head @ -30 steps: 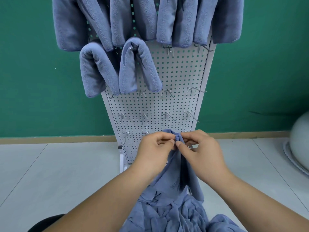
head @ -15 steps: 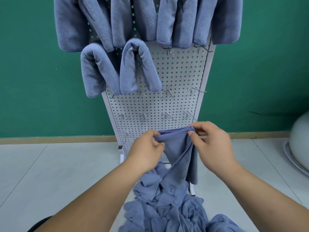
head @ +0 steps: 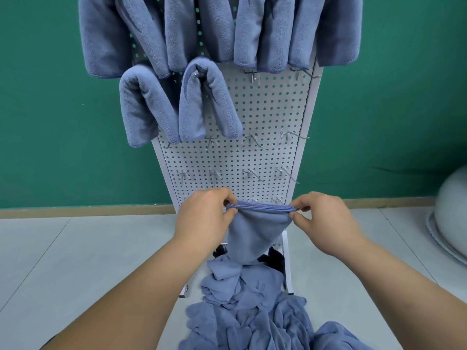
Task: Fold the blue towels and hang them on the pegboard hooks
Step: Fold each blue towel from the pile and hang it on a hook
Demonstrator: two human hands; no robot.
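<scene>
Your left hand [head: 204, 218] pinches one end of the towel's [head: 255, 228] top edge, and your right hand [head: 326, 223] pinches the other. The edge is taut between them, low in front of the pegboard [head: 265, 117].

- The edge looks doubled, in layers. The grip is at the fingertips only, so a layer could slip free and spoil the fold.
- The towel's lower part narrows and runs down into the pile [head: 252, 311] on the floor [head: 75, 248]. I cannot tell whether it is free. If it is caught, lifting may drag other pieces up or pull the edge from your pinch.
- The bare hooks [head: 252, 77] stick out towards you. Loose cloth swung close could snag on the lower rows.
- The hung towels [head: 207, 102] sit beside the next free hooks. A careless reach may knock one off.
</scene>
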